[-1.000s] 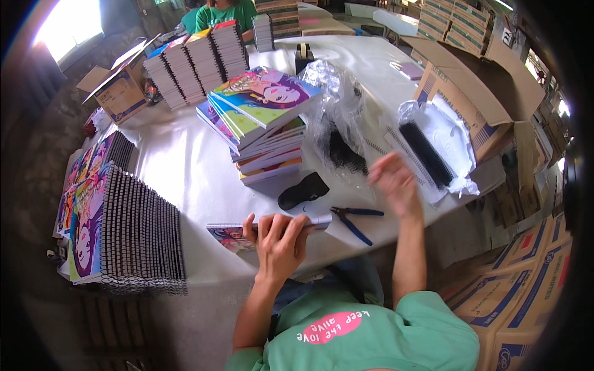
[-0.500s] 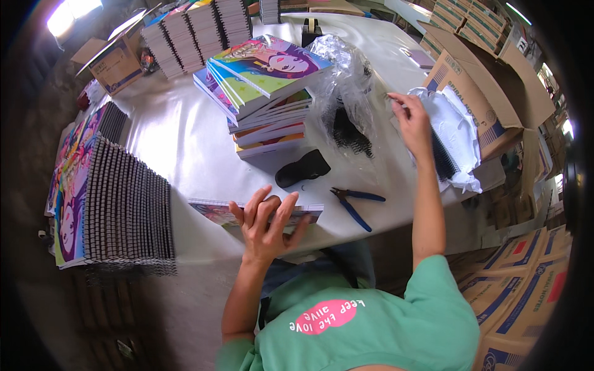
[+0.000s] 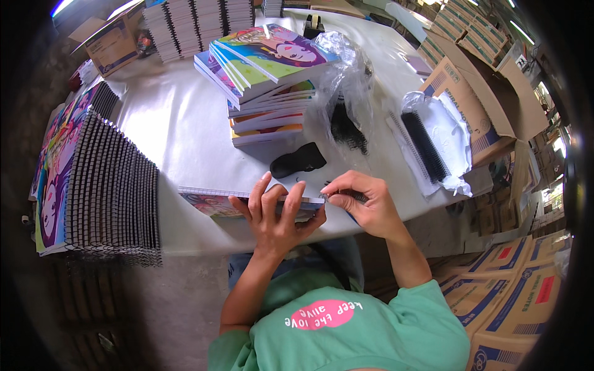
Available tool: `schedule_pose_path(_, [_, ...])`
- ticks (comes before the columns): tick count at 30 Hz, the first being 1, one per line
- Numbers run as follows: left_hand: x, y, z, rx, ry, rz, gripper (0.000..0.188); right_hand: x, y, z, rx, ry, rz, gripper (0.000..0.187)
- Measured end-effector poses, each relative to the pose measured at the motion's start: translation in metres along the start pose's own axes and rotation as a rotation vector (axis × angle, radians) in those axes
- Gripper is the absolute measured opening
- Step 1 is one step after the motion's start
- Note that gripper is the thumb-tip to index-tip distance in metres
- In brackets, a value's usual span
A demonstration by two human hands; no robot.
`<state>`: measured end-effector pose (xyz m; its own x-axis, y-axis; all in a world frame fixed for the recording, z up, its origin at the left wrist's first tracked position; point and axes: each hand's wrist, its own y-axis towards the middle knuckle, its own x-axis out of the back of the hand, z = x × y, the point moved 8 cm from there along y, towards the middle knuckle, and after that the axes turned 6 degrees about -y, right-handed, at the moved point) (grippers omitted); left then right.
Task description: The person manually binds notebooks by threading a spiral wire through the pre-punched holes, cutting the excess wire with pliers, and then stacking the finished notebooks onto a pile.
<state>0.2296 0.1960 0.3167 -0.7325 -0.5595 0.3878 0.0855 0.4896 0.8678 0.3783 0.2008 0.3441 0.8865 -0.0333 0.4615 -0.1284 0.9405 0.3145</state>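
Observation:
At the table's near edge my left hand [image 3: 272,210] grips an unbound notebook [image 3: 207,201] standing with its white page edge up, the fingers over the top and the thumb at its right part. My right hand [image 3: 368,204] is closed in a pinch at the notebook's right end. It holds a dark spiral coil [image 3: 357,195], partly hidden in the palm, with its tip by the page edge. Just beyond the hands lies a black pouch-like object [image 3: 298,161]. The blue-handled pliers are mostly hidden behind my right hand.
A stack of colourful notebooks [image 3: 266,80] stands mid-table, with a plastic bag of black coils [image 3: 346,123] beside it. More coils [image 3: 426,145] lie on white paper at right, near an open carton [image 3: 470,99]. Bound notebooks [image 3: 111,185] are piled at left. A tape dispenser [image 3: 313,26] stands behind.
My right hand has come left and nearer from beside the paper of coils to the notebook's right end, now with a coil in it. My left hand stays on the notebook.

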Motion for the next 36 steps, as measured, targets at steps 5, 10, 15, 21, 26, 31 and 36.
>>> schedule_pose_path(5, [-0.001,-0.002,0.000,-0.004,0.014,0.090,0.054,-0.009,0.000,-0.002,-0.203,0.023,0.215,0.013])
schedule_pose_path(10, [-0.002,0.001,0.002,0.010,0.093,0.221,0.066,-0.004,0.005,0.013,-0.029,-0.256,0.134,0.014])
schedule_pose_path(15, [0.014,-0.001,0.025,0.021,0.153,0.200,0.060,0.004,0.002,0.022,0.141,-0.297,0.009,0.016])
schedule_pose_path(21, [0.017,0.004,0.025,0.067,0.018,0.204,0.041,-0.020,0.013,-0.010,-0.188,-0.041,0.765,0.024])
schedule_pose_path(26, [0.026,0.018,0.030,0.126,-0.037,0.168,0.039,-0.016,0.036,0.012,0.104,-0.224,0.702,0.026])
schedule_pose_path(31, [0.028,0.021,0.033,0.176,-0.039,0.132,0.037,-0.013,0.032,0.022,0.180,-0.267,0.510,0.024])
schedule_pose_path(36, [0.029,0.023,0.041,0.180,-0.167,0.213,0.036,-0.023,0.039,-0.013,-0.165,-0.016,0.839,0.032])
